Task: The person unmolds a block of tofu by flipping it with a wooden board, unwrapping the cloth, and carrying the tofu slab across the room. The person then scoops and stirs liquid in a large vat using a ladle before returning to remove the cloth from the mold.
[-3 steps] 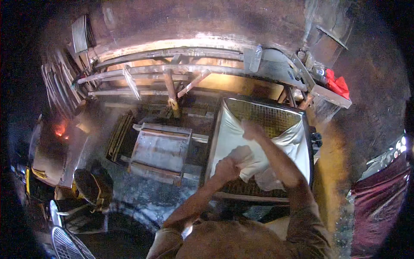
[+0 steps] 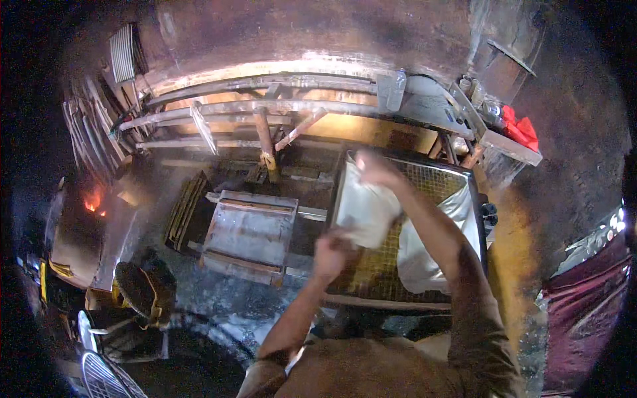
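L hand (image 2: 334, 253) & R hand (image 2: 378, 170) on white cloth (image 2: 367, 215), L half of dark-rimmed tray (image 2: 426, 180).

Vs. prev. frame: R hand's now farther up & L, nr tray's far L corner; L hand's shifted L, over L rim. Cloth's drawn L, baring a strip of yellowish grid (image 2: 375, 275) btwn it & white sheet (image 2: 434, 249) on R side. Both hands motion-blurred; can't tell if fingers pinch or lie spread. R forearm hides part of the sheet, so can't tell if it's joined to the cloth.
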The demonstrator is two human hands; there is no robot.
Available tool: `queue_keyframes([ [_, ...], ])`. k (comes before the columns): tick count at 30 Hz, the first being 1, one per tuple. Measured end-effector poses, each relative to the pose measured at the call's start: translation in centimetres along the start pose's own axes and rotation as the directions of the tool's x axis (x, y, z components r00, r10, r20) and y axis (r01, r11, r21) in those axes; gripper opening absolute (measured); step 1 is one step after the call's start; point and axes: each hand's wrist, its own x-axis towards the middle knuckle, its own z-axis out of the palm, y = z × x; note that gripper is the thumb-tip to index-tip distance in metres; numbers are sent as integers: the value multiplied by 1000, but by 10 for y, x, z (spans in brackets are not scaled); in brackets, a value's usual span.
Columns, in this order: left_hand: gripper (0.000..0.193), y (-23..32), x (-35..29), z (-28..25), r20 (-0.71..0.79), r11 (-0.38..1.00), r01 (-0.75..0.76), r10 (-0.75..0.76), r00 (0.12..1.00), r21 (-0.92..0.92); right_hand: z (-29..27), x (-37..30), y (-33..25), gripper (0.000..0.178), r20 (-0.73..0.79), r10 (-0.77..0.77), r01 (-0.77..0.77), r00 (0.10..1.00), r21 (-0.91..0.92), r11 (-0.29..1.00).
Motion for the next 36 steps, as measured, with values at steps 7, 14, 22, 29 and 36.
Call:
queue_keyframes([
  [7, 16, -150, -181, -149, -310, 655, 247, -612, 728, -714, 46, 34, -65, 43, 79, -34, -19, 996, 583, 813],
  [14, 12, -68, -163, -138, -567, 923, 31, -262, 781, -383, 31, -145, 122, 53, 339, 236, -3, 911, -566, 824],
  [22, 33, 19, -18, -46, 35, 874, -221, 228, 973, 432, 39, -293, 111, 76, 166, 277, -178, 946, -446, 877],
  [29, 53, -20, -26, 36, 261, 87, -246, -347, 901, 965, -56, -292, 163, 25, 86, 314, -326, 945, 236, 916],
  [36, 49, -41, -4, 23, -380, 485, 316, 36, 924, 815, 4, -546, 326, 30, -635, 681, -418, 366, 542, 729],
])
